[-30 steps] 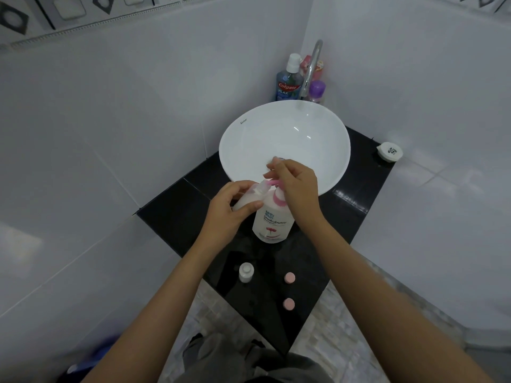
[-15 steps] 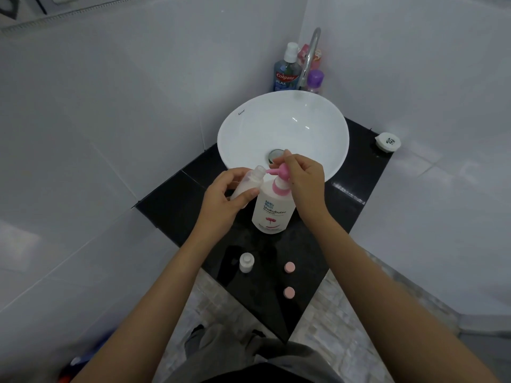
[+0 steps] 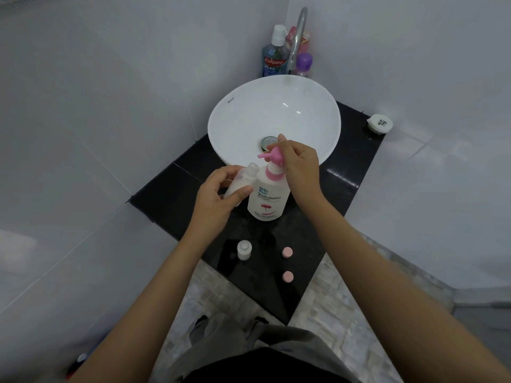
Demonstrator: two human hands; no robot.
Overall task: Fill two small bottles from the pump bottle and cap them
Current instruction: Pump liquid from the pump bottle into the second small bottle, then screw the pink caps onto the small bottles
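Plainly "Shokubutsu" on pump bottle (image 3: pixel 266 199)

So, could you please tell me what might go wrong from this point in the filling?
The pink spout sits above and slightly beside the mouth of the small bottle held tilted in the left hand, so a press by the right hand could send liquid down its outside. The second small bottle stands open near the counter edge, beside the left forearm, and could be knocked over.
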